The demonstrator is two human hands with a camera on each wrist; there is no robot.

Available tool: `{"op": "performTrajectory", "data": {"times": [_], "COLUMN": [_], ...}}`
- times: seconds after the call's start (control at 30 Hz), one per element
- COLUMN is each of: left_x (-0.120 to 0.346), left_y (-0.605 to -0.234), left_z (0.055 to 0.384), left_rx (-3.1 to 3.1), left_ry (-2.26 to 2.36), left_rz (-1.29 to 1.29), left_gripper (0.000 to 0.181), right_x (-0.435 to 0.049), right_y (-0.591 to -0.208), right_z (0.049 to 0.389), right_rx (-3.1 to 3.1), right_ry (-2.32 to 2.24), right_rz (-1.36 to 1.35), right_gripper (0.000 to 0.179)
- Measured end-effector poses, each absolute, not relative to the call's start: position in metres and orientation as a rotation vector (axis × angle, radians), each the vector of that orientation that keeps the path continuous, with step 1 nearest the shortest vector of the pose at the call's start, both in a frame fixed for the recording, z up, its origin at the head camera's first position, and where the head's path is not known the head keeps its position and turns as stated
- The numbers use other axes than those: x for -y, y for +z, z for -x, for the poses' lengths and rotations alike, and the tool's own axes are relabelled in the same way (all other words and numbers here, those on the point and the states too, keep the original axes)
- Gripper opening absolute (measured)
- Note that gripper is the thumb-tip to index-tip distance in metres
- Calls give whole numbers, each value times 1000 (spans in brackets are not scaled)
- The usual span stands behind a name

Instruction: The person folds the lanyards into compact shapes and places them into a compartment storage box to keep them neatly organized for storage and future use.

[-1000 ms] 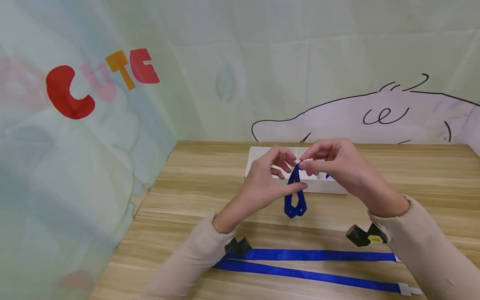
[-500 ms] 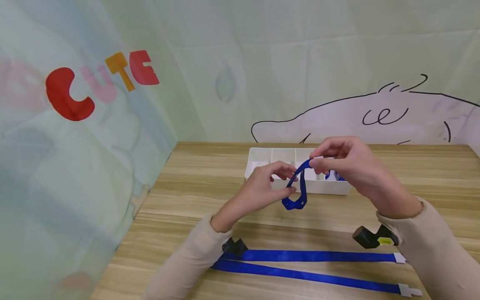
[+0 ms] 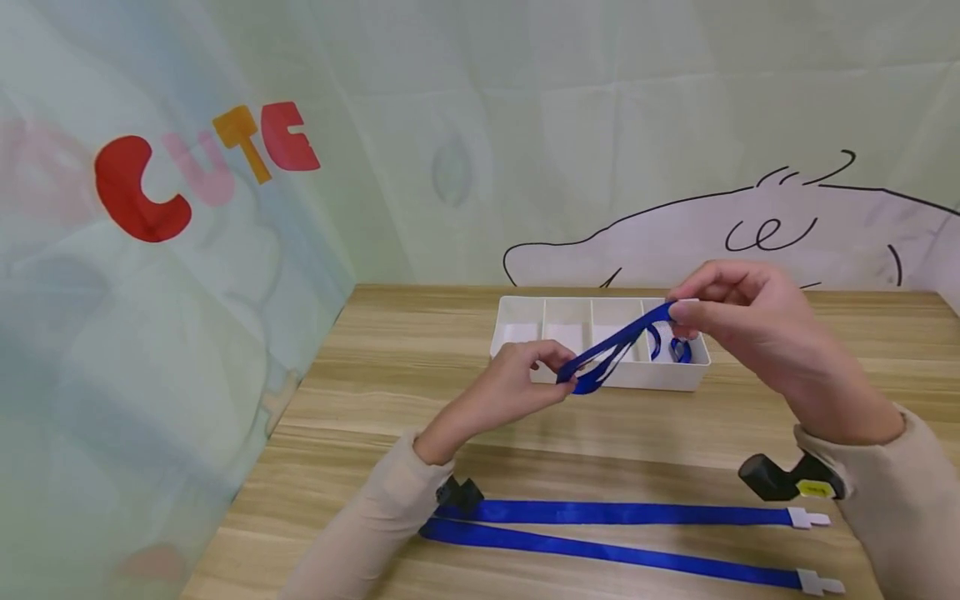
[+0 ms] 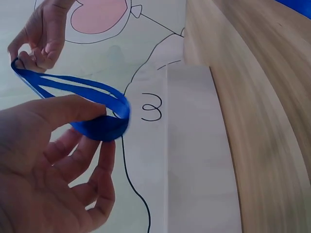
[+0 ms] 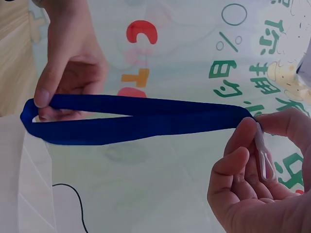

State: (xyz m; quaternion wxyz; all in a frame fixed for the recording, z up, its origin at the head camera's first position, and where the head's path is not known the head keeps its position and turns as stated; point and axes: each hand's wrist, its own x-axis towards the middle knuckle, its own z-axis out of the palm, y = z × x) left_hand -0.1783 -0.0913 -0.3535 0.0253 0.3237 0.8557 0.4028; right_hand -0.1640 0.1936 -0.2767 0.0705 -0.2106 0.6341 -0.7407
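Note:
A folded blue lanyard (image 3: 626, 336) stretches slantwise between my two hands, above the front of a white divided box (image 3: 660, 377). My left hand (image 3: 495, 396) pinches its lower, looped end between thumb and fingers. At the upper end my right hand (image 3: 780, 333) pinches the gathered strap beside a white plastic clip (image 5: 264, 158), seen hanging by the fingers in the right wrist view. In the left wrist view the strap's bend (image 4: 104, 127) lies between thumb and fingertips. Coiled blue lanyard pieces (image 3: 681, 350) sit in the box's rightmost compartment.
Two blue straps (image 3: 637, 513) with white clips (image 3: 819, 582) lie across the wooden table (image 3: 390, 358) in front of me; their left ends are partly hidden by my left sleeve. Printed cloth walls (image 3: 420, 150) stand behind and to the left.
My right hand has moved right and slightly up, drawing the hanging lanyard loop out into a longer slant. My left hand has shifted slightly left and now pinches the loop's lower end.

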Motion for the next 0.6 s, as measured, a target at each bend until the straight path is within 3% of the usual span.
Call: {"op": "performTrajectory", "data": {"times": [0.3, 0.6], "left_x": [100, 115], "left_y": [-363, -364], "left_z": [181, 181], "left_rx": [-2585, -2478], "left_ry": [1387, 1712], "left_rz": [-1034, -985], "left_gripper": [16, 21], "right_x": [-219, -242], "right_y": [-285, -298], "right_z": [167, 165], "right_rx": [-1745, -1831], "right_ry": [-2375, -2369], "right_rz": [725, 611], "right_gripper": [26, 25]}}
